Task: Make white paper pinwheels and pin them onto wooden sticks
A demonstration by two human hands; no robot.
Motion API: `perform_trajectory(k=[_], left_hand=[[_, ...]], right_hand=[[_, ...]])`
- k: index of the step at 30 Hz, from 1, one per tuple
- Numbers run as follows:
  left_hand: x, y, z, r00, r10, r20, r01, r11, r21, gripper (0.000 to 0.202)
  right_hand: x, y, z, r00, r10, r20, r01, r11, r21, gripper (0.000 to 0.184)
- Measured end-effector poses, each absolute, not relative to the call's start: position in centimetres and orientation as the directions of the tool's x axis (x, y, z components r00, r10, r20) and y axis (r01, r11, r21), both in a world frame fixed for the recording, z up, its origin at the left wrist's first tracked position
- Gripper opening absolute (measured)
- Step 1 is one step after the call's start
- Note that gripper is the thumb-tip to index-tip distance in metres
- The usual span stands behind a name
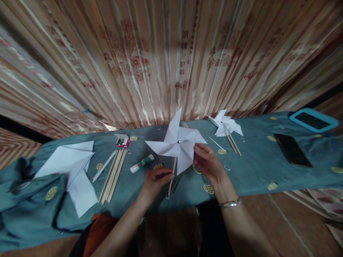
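Note:
A white paper pinwheel [171, 137] with a silver pin at its centre is held up over the middle of the cloth. Its thin wooden stick [170, 184] is pinched between the thumb and fingers of my left hand [155, 182]. At the right side of the pinwheel, my right hand [209, 162] grips a paper blade by its edge. A green and white glue stick [142, 163] lies just left of the pinwheel. Beyond my right hand, more finished-looking white pinwheels [225, 123] lie together, two sticks showing.
On the left are white paper sheets [80, 192], several wooden sticks [114, 178], a white rod [104, 166] and a small open box of pins [122, 141]. A dark phone [292, 150] and a blue-framed device [313, 119] lie right on the green cloth [254, 167]. A curtain [160, 64] hangs behind.

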State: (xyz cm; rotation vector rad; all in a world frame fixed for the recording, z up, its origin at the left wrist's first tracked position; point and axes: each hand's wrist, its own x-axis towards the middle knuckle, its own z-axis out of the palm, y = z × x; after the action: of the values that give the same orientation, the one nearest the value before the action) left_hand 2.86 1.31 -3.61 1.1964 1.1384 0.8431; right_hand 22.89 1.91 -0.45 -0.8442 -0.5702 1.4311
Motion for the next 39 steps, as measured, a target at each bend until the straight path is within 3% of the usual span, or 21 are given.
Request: perform_trajectory(k=[6, 17, 20, 24, 26, 30, 32, 39], left_hand=[[2.9, 1.4, -3.6, 0.244, 0.95, -0.197, -0.001, 0.204, 0.979, 0.018], [3.1, 1.3, -3.5, 0.195, 0.949, -0.249, -0.079, 0.268, 0.96, 0.024], [3.0, 1.6, -3.2, 0.162, 0.952, -0.26, -0.088, 0.276, 0.957, 0.027], [2.6, 2.0, -2.7, 0.145, 0.954, -0.263, -0.094, 0.278, 0.956, 0.032], [2.3, 2.2, -2.6, 0.134, 0.956, -0.259, -0.092, 0.272, 0.958, 0.032], [2.1, 2.1, -2.5, 0.154, 0.95, -0.27, -0.091, 0.286, 0.954, 0.03], [2.1, 1.9, -2.5, 0.194, 0.943, -0.272, -0.072, 0.29, 0.954, 0.028], [2.1, 1.8, -2.9, 0.233, 0.952, -0.199, -0.035, 0.213, 0.976, 0.02]], right_hand=[[22.2, 2.0, -0.6, 0.097, 0.98, -0.174, -0.663, -0.067, -0.746, 0.025], [20.3, 1.8, -1.2, -0.054, 0.979, -0.197, -0.76, -0.168, -0.627, 0.029], [19.8, 1.5, -1.4, -0.089, 0.97, -0.225, -0.729, -0.218, -0.649, 0.03], [20.6, 0.9, -1.3, -0.112, 0.961, -0.251, -0.565, -0.27, -0.78, 0.028], [21.7, 0.9, -1.2, -0.061, 0.972, -0.228, -0.491, -0.228, -0.841, 0.027], [23.9, 1.8, -0.9, 0.291, 0.949, -0.119, -0.441, 0.022, -0.897, 0.022], [24.3, 2.3, -0.8, 0.379, 0.923, -0.06, -0.372, 0.093, -0.924, 0.026], [23.1, 2.8, -1.1, 0.326, 0.943, -0.062, -0.359, 0.063, -0.931, 0.027]])
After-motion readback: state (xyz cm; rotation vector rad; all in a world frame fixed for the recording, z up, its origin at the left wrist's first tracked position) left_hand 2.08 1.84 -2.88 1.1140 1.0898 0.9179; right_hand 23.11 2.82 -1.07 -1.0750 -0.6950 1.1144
